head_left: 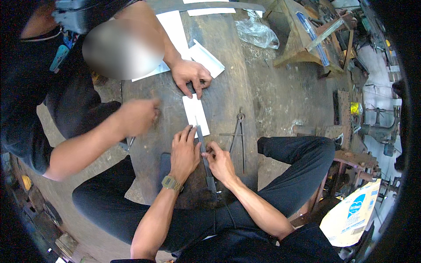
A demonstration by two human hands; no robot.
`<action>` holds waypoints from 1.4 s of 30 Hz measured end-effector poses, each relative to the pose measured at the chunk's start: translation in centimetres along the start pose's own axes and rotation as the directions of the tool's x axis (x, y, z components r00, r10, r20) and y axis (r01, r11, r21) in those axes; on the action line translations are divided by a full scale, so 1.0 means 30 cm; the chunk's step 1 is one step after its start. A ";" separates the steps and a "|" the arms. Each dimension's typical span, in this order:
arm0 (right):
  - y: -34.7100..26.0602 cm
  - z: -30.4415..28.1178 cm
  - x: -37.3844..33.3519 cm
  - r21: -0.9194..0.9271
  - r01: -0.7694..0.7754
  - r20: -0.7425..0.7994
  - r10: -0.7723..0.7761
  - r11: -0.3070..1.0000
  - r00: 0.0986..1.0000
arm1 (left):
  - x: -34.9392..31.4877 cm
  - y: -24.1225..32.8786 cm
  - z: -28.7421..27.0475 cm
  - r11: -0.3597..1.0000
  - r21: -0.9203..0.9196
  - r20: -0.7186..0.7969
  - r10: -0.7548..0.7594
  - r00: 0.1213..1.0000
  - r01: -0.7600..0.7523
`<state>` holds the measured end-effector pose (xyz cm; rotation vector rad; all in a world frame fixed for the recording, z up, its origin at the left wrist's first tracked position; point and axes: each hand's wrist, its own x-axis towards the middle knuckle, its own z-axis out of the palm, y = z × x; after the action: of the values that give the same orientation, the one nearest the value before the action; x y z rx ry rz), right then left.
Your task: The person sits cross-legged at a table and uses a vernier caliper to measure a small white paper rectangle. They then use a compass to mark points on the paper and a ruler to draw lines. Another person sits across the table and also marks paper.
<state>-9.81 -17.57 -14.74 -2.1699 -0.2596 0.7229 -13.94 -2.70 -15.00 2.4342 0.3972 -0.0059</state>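
A narrow white paper strip (192,108) lies on the wooden table. The fingers of my left hand (184,151) rest on its near end, stretched out and not wrapped round anything. Along their right side runs a long slim dark metal tool (207,168) with a wider block near its close end; its tip lies over the paper. It looks like a caliper, but I cannot make out its exact kind. With bent fingers, my right hand (220,162) grips the bar at mid-length. Another person's hand (191,78) presses the strip's far end.
Right of my hands stands a pair of metal dividers (239,136) on the table (232,92). Farther off are a folded white paper (207,59), more sheets and a clear plastic bag (258,34). The other person's second hand (140,116) is blurred at the left.
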 end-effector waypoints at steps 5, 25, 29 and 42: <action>0.005 0.003 -0.010 -0.049 0.081 0.010 -0.081 0.995 0.997 | 0.006 0.007 0.002 0.999 -0.008 0.021 -0.035 0.999 0.035; 0.058 0.018 -0.047 -0.319 0.182 -0.003 -0.193 0.930 0.981 | 0.003 0.019 0.015 0.998 0.039 0.014 -0.052 0.999 0.052; 0.070 0.025 -0.042 -0.249 0.270 -0.059 -0.293 0.930 0.954 | 0.009 0.016 0.020 0.997 0.049 0.017 -0.055 0.998 0.054; 0.101 0.040 -0.053 -0.221 0.290 -0.068 -0.311 0.931 0.948 | 0.009 0.011 0.029 0.998 0.046 -0.002 -0.045 0.999 0.045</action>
<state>-11.96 -19.40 -17.01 -2.2855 -0.6242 0.4244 -13.51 -3.40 -15.48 2.4700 0.4576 -0.0334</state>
